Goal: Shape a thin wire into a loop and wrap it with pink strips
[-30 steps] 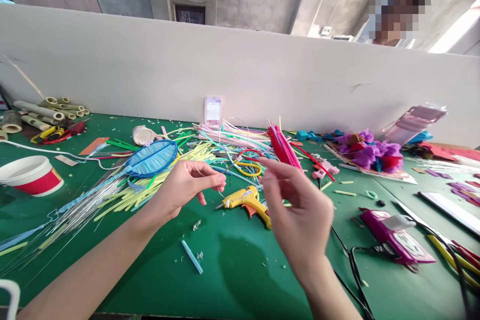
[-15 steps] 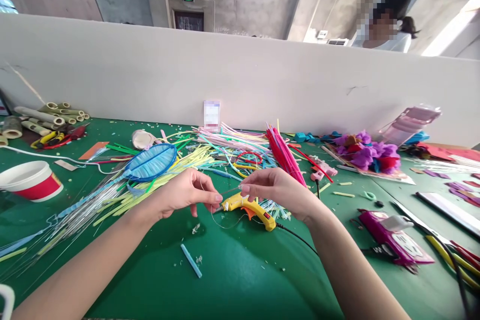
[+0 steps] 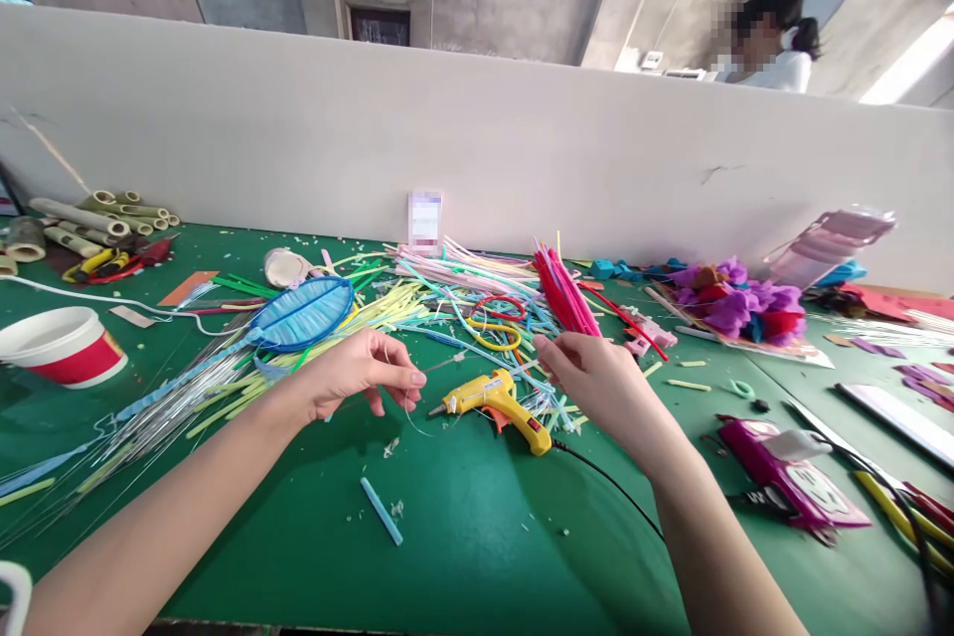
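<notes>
My left hand (image 3: 377, 375) pinches a thin wire (image 3: 441, 362) between thumb and fingers. One end of the wire points right and carries a small whitish tip; another part curls below the fingers. My right hand (image 3: 570, 358) is apart from the wire, its thumb near the forefinger; whether anything is between them is too small to tell. Between and below the hands lies a yellow glue gun (image 3: 496, 402), nozzle to the left. Nearer me is a short blue stick (image 3: 381, 511). A blue leaf-shaped piece (image 3: 307, 314) rests behind my left hand.
Pink and red stems (image 3: 564, 288) and pastel stems lie behind the hands. At the left are a paper cup (image 3: 67, 348) and bamboo pieces (image 3: 81, 217). A magenta power strip (image 3: 790, 477), scissors and purple flowers (image 3: 734, 293) are at the right. Beyond a white partition (image 3: 477, 139) is a person.
My right hand has come away from the wire and moved right, above the glue gun's handle end. My left hand has shifted slightly left, still with the wire.
</notes>
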Demonstrator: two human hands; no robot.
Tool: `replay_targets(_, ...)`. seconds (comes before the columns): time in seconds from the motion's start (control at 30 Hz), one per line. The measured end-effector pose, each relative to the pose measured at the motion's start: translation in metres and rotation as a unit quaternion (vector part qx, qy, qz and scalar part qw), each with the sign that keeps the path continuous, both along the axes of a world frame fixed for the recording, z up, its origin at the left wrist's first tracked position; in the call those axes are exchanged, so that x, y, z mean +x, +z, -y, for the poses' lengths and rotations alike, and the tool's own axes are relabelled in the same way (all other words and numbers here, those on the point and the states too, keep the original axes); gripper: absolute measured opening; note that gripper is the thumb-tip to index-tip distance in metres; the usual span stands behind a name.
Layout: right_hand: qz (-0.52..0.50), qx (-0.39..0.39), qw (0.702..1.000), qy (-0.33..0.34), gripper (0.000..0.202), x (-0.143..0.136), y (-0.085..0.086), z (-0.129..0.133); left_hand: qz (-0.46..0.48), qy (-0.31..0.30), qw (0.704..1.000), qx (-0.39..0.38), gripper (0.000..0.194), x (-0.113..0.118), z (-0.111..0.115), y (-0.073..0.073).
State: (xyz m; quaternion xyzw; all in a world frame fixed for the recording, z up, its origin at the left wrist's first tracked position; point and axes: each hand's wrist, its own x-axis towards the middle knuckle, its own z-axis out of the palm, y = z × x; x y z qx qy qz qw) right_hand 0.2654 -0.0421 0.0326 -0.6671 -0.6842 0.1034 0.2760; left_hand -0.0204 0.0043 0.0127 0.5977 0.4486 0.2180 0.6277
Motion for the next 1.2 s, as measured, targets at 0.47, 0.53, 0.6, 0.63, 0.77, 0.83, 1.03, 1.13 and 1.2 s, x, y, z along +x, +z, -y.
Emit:
replay_targets(0.47, 0.081, -0.099, 0.992, 0.017, 0.016, 0.003, -0.038, 0.037, -0.031, 0.084, 0.996, 0.016, 0.028, -0.022, -0.015, -0.017)
replay_targets(0.53, 0.045, -0.095, 0.994, 0.031, 0.02, 0.016, -0.025, 0.04, -0.039, 0.085, 0.995, 0.02, 0.03, -0.022, -0.015, -0.018)
replay_targets(0.6, 0.023, -0.051, 0.998, 0.014, 0.033, 0.019, -0.016, 0.039, -0.049, 0.079, 0.995, 0.025, 0.031, -0.019, -0.012, -0.017)
replay_targets(0.63, 0.02, -0.017, 1.0, -0.007, 0.041, 0.016, -0.013, 0.035, -0.051, 0.072, 0.996, 0.026, 0.032, -0.018, -0.011, -0.017)
replay_targets(0.77, 0.047, 0.097, 0.993, -0.04, 0.061, -0.007, -0.017, 0.01, -0.043, 0.049, 0.998, 0.018, 0.034, -0.012, -0.004, -0.017)
replay_targets(0.83, 0.068, 0.129, 0.989, -0.029, 0.06, -0.016, -0.024, -0.002, -0.045, 0.048, 0.998, 0.013, 0.033, -0.011, -0.003, -0.018)
replay_targets(1.03, 0.144, 0.24, 0.959, -0.034, 0.034, -0.017, -0.045, -0.011, -0.053, 0.04, 0.998, 0.019, 0.03, -0.01, 0.0, -0.02)
replay_targets(1.13, 0.163, 0.254, 0.953, -0.026, 0.033, -0.015, -0.05, -0.009, -0.059, 0.035, 0.997, 0.02, 0.029, -0.007, 0.003, -0.02)
replay_targets(1.2, 0.166, 0.255, 0.952, -0.017, 0.032, -0.015, -0.052, -0.008, -0.062, 0.034, 0.997, 0.019, 0.03, -0.006, 0.005, -0.021)
